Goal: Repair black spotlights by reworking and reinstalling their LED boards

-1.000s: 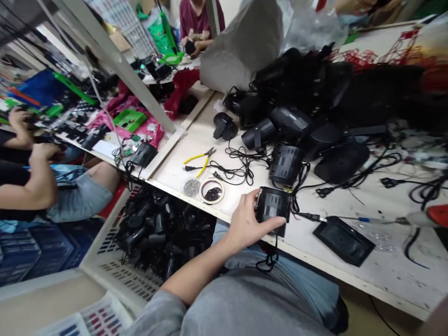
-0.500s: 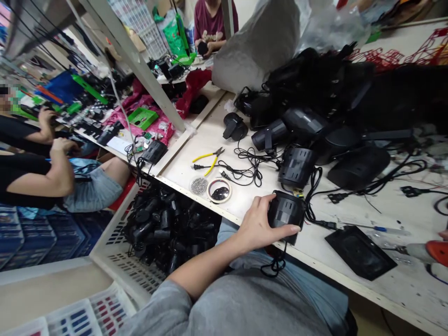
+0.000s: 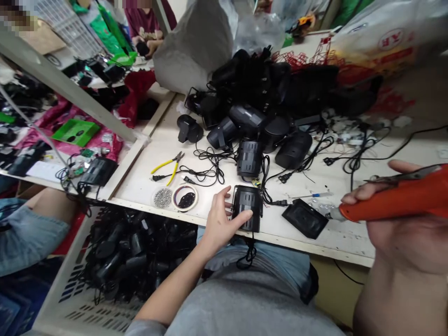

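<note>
One orange tool [image 3: 402, 199] now gripped in right hand [image 3: 394, 235].

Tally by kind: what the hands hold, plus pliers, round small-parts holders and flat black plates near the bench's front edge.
Orange power tool in the right hand: 1
Black housing in the left hand: 1
Yellow-handled pliers: 1
Round holders, dish and ring: 2
Flat black plate: 1
Total: 6

The slotted housing [image 3: 249, 200] near the frame's centre looks faintly glossy plastic; the orange tool [image 3: 402, 198] at right, smooth plastic; the shirt [image 3: 241, 305] at bottom, matt cloth.
</note>
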